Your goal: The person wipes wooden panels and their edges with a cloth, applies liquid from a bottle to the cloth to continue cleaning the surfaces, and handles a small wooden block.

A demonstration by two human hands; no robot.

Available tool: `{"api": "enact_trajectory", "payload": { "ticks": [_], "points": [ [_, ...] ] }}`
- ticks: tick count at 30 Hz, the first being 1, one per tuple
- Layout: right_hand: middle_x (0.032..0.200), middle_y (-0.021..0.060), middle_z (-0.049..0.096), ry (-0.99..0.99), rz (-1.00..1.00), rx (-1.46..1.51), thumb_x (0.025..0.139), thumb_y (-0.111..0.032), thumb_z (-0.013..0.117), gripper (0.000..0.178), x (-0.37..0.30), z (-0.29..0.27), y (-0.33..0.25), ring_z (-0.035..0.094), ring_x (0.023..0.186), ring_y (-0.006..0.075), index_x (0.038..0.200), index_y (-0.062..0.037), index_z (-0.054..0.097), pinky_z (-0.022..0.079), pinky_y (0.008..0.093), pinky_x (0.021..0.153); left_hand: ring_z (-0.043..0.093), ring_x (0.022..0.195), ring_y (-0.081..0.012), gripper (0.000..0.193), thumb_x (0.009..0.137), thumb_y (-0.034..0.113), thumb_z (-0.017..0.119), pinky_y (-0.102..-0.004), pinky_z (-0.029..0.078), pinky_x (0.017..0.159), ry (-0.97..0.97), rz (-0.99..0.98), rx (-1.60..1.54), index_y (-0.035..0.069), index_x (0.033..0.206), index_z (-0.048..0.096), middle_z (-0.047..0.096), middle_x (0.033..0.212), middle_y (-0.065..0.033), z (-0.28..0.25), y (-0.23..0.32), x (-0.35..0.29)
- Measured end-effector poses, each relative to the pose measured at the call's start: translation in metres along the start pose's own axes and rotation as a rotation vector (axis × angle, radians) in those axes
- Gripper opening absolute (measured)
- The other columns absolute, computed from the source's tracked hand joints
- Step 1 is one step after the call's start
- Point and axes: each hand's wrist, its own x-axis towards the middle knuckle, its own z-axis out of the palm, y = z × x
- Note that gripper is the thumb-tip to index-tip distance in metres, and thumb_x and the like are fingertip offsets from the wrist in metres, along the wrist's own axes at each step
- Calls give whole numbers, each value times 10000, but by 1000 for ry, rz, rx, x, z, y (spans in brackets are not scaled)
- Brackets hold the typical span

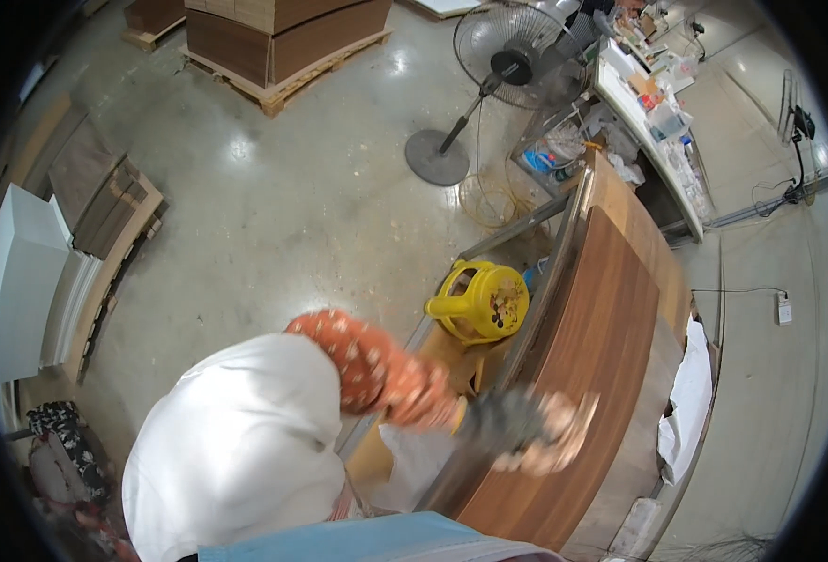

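My left hand [550, 431] comes in across the bench in an orange patterned sleeve [376, 370] and a dark glove [503, 421] that leaves the fingers bare. Motion smears it. The fingers look bent round something with a thin, light brown edge, too blurred to name. Beneath the hand lies a long brown wood-grain panel [611, 300], flat on the workbench. Whether the fingers touch the panel is hard to see. White clothing [245, 440] covers my upper left arm, and part of a blue mask [339, 540] fills the bottom edge. My right hand does not show.
Beside the bench stands a yellow plastic stool [484, 302]. Farther off are a floor fan [437, 157] and a cluttered white table [653, 140]. Stacked brown boards [278, 56] rest on a pallet, and white panels [25, 281] stand at left. White paper [686, 403] lies along the bench's right side.
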Motion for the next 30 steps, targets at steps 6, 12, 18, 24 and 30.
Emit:
{"api": "enact_trajectory", "payload": {
  "ticks": [6,12,18,24,30],
  "points": [
    [1106,78,562,292,200,111,898,-205,604,382,-87,-129,85,542,996,198,1226,-48,485,467,320,871,563,710,-197,333,785,335,606,-370,463,655,-268,-288,-75,77,986,541,578,890,-43,-10,61,-126],
    [1082,65,563,725,380,349,909,-202,592,340,-252,-285,150,538,976,183,1203,-63,492,469,310,859,572,782,-218,441,797,383,595,-390,469,719,-372,-407,-39,60,1085,509,564,996,-73,-27,84,-154],
    [1058,28,517,768,258,398,920,-224,585,348,-310,-314,143,515,937,155,1208,-59,479,468,276,828,581,855,-240,551,809,432,584,-409,474,784,-544,-307,-107,44,1185,478,551,1103,-103,28,105,-152],
    [1107,85,539,939,366,340,926,-319,573,479,-312,-323,135,528,981,197,1285,-30,442,442,313,877,590,927,-262,661,820,481,572,-428,479,849,-718,-281,-544,28,1285,447,537,1210,-133,81,194,-249],
    [1217,157,535,776,205,-267,948,-332,528,492,-301,-308,149,528,1078,251,1295,3,431,417,366,952,587,1069,-262,436,924,292,479,-408,478,905,-648,-572,-856,20,1263,511,528,1301,-153,-5,209,-205]
  ]
}}
